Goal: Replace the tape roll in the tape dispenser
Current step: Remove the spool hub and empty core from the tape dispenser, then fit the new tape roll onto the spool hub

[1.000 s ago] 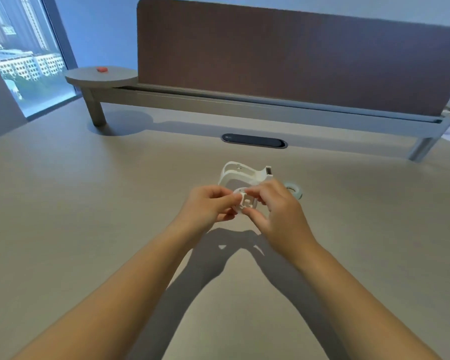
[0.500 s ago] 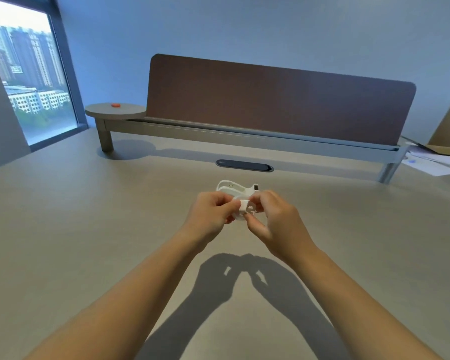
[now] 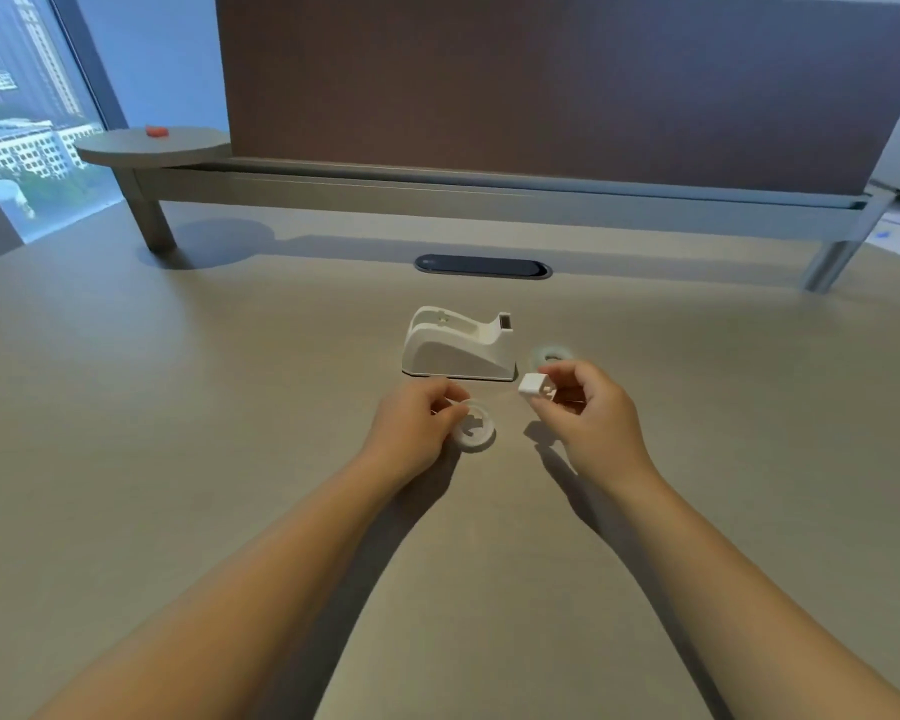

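Two bare forearms reached forward over the beige desk [image 3: 178, 459], casting dark shadows between them. The left hand [image 3: 411, 433] rested low near the desk surface, its thumb and fingers curled onto the near-left edge of a white ring [image 3: 474, 432], seemingly a spent tape core, which lay flat or nearly flat there; whether the ring was lifted clear of the desk could not be told. The right hand [image 3: 588, 418] hovered just to the right, apart from the left, pinching a small white hub piece [image 3: 536, 389] between thumb and fingertips, with its boxy end pointing left toward the ring. Just beyond the hands stood the white tape dispenser [image 3: 458, 348], upright, its cradle empty and its cutter end to the right. A pale translucent tape roll [image 3: 554, 356] lay flat on the desk just right of the dispenser, partly hidden behind the right hand's fingers. Farther back, a dark oval cable slot [image 3: 483, 266] was set into the desk, and behind it a grey rail [image 3: 437, 192] on legs carried a brown divider panel [image 3: 541, 85]. At the rail's left end, a round shelf [image 3: 152, 145] held a small red object [image 3: 156, 131]. A window [image 3: 17, 111] showed buildings at far left.
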Available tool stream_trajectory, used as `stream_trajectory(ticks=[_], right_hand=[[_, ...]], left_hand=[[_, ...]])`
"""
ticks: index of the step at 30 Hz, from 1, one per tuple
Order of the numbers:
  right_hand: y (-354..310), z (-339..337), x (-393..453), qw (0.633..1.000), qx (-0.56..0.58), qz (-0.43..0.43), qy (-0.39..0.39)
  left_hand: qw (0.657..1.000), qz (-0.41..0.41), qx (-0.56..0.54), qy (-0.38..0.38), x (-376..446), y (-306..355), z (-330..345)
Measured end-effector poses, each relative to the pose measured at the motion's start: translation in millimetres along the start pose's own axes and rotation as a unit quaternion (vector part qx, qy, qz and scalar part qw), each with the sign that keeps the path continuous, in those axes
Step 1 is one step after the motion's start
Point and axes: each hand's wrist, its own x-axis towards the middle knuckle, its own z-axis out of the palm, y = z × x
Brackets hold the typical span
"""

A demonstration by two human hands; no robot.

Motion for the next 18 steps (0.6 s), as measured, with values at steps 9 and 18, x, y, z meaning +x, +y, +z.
stream_trajectory(ticks=[9,18], right_hand=[[31,-19,19,0.998,-0.029,0.034,0.052],[46,-60,34,0.992,-0.04,0.069,0.098]], left_hand=[[0.973,0.071,0.219,-0.004,16,-8,10],[0.961,0.179,0.212,-0.016,32,47,46]])
